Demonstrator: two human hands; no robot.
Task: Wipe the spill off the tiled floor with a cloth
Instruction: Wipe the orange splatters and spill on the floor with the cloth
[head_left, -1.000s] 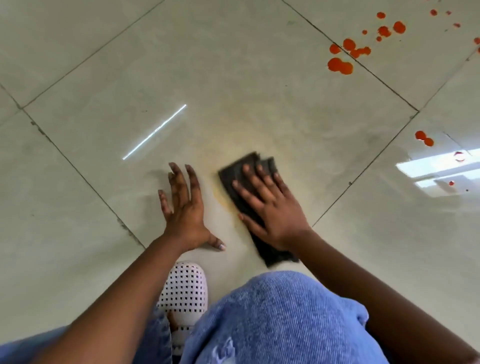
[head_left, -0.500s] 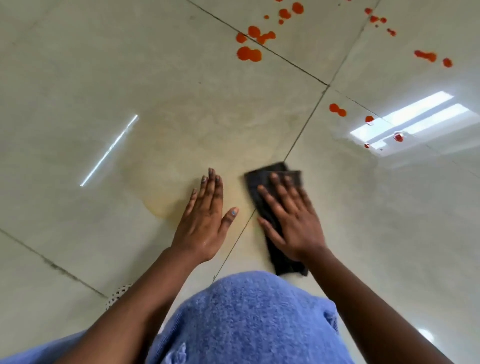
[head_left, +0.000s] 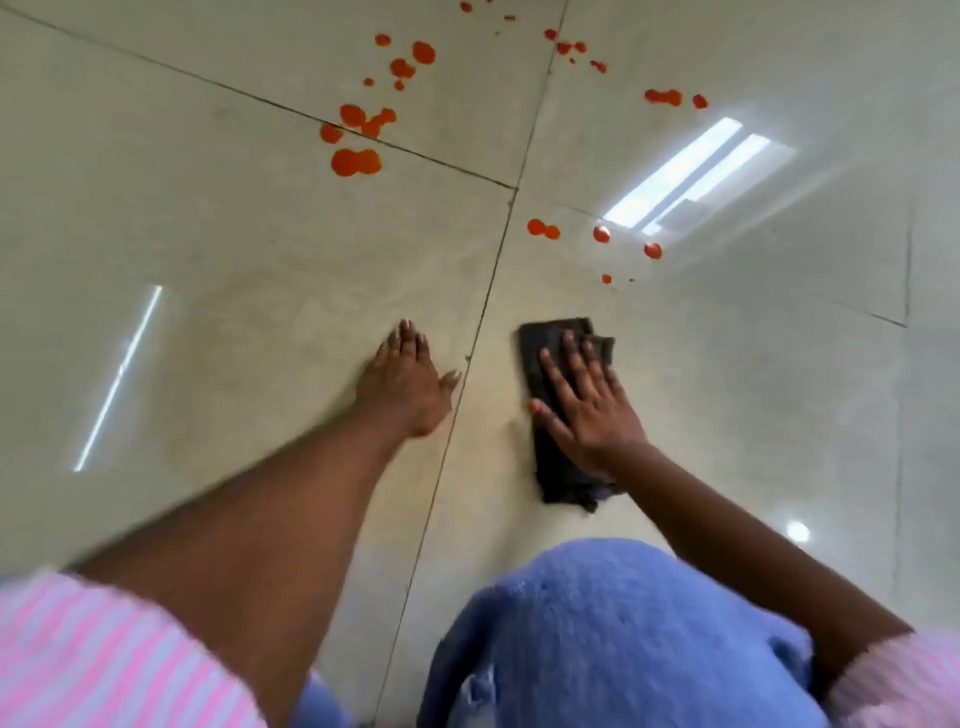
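Head view. The right hand (head_left: 589, 410) lies flat, fingers spread, pressing a dark folded cloth (head_left: 563, 410) onto the tiled floor (head_left: 218, 218); its grip is apart, not closed round the cloth. The left hand (head_left: 410, 384) rests palm-down on the floor, fingers extended, just left of a grout line (head_left: 470, 358) that separates it from the cloth. Orange-red drops of spill (head_left: 356, 161) lie scattered farther ahead, well apart from the cloth; the nearest drops (head_left: 543, 228) sit beyond its far edge. A denim-clad knee (head_left: 613, 639) and striped sleeves (head_left: 104, 660) fill the near edge.
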